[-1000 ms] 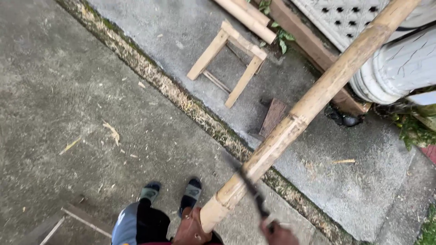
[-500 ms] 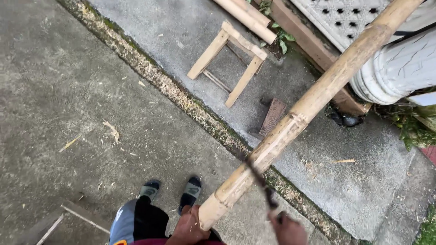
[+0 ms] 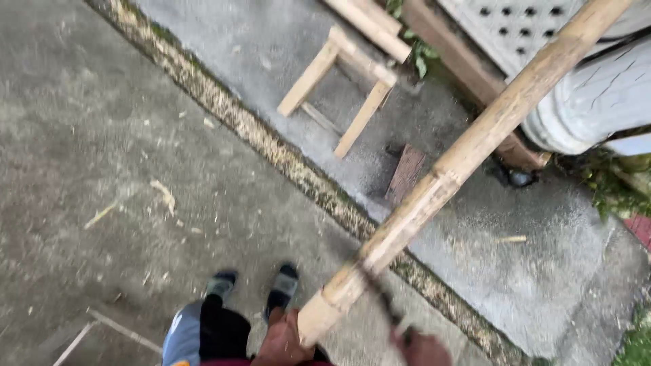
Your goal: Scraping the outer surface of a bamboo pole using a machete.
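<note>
A long thick bamboo pole [image 3: 461, 159] slants from the bottom centre up to the top right. My left hand [image 3: 285, 342] grips its near cut end at the bottom edge. My right hand [image 3: 420, 349] holds a dark-bladed knife [image 3: 383, 298], blurred, with its blade against the pole's right side just above the near end. My two feet in dark shoes [image 3: 254, 288] stand on the concrete below the pole.
A small wooden stool frame [image 3: 339, 88] stands on the far slab, with a dark wooden block [image 3: 405, 175] near it. A mossy seam [image 3: 271, 146] runs diagonally across the concrete. A grey cylindrical container [image 3: 597, 102] and planks sit top right. Bamboo slivers [image 3: 163, 196] litter the ground.
The knife in my right hand has slid down along the pole toward its near end. The pole stays nearly in place.
</note>
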